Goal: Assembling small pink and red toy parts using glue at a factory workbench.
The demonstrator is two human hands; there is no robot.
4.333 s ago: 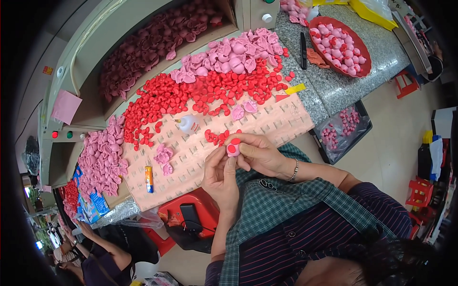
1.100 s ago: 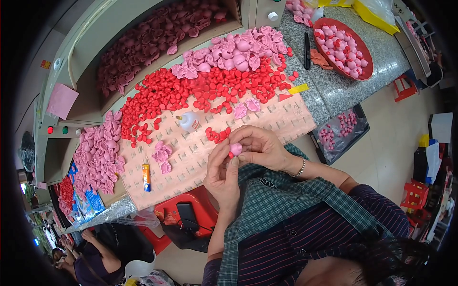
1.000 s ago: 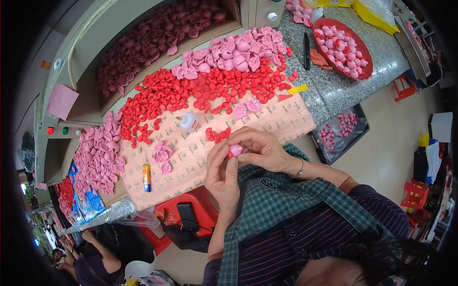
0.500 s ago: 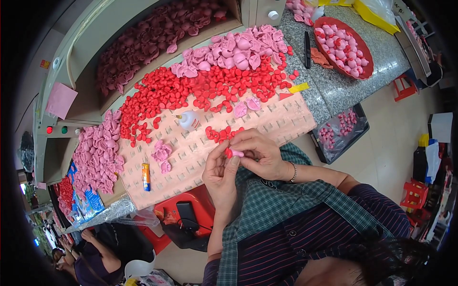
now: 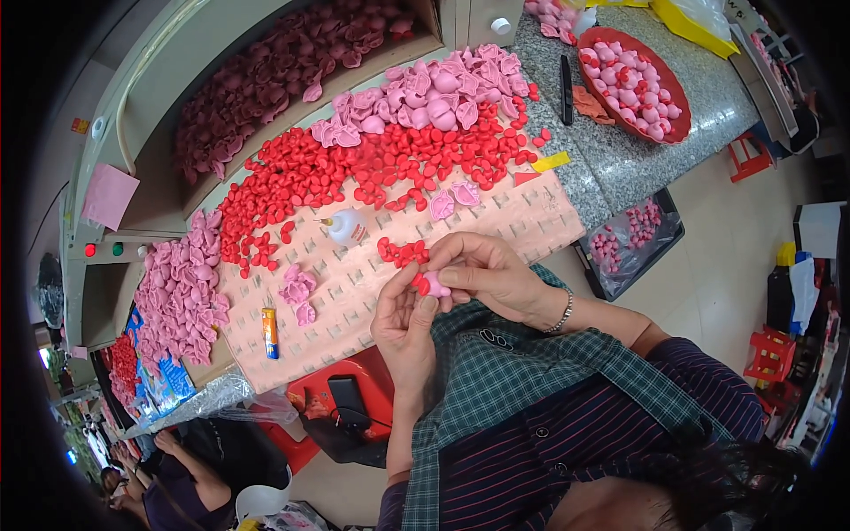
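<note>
Left hand [image 5: 405, 329] and right hand [image 5: 503, 283] pinch one small pink-and-red molded piece [image 5: 435, 285]
Fingertips narrowed on it from both sides, probably to keep it steady; loose red pieces [image 5: 403, 252] just beyond fingertips, presumably for short reach; open room on patterned pink mat [image 5: 347, 290] left of fingers, near edge close by hands
</note>
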